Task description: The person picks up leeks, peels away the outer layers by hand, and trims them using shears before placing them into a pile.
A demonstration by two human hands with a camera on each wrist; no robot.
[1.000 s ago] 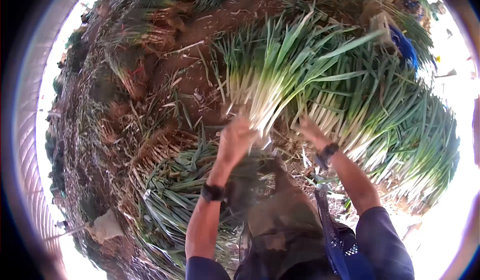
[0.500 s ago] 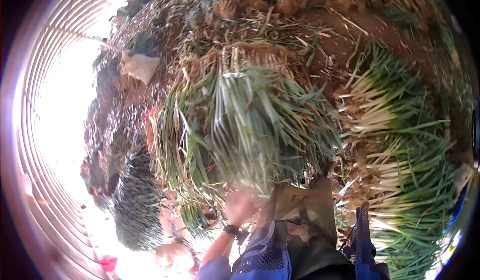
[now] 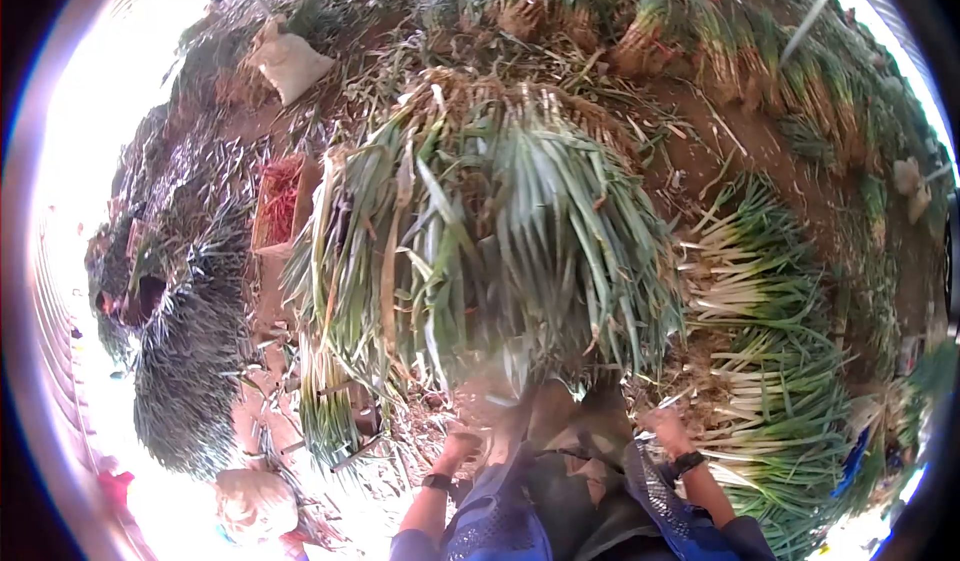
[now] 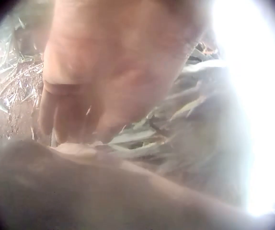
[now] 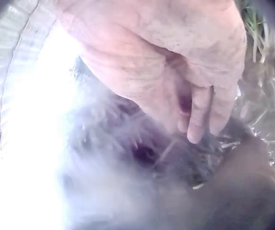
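Observation:
In the head view my left hand hangs beside the left leg of the dark trousers. Its fingers are loosely bent in the left wrist view, close over the blurred leg, and hold nothing. My right hand is at the other leg. The right wrist view shows its thumb and fingers hanging relaxed with nothing between them. In front of both hands lies a big heap of untrimmed green onions, roots pointing away and leaves toward me. Nearest the right hand is a row of cleaned green onions with white stems.
A wooden crate with red strips stands left of the heap. A pale sack lies at the back left. A straw hat shows at the lower left. More bundles of onions line the far ground, with loose leaves scattered between.
My view has turned from the cleaned row to the untrimmed heap. Both hands have come away from the white stems and dropped beside my legs.

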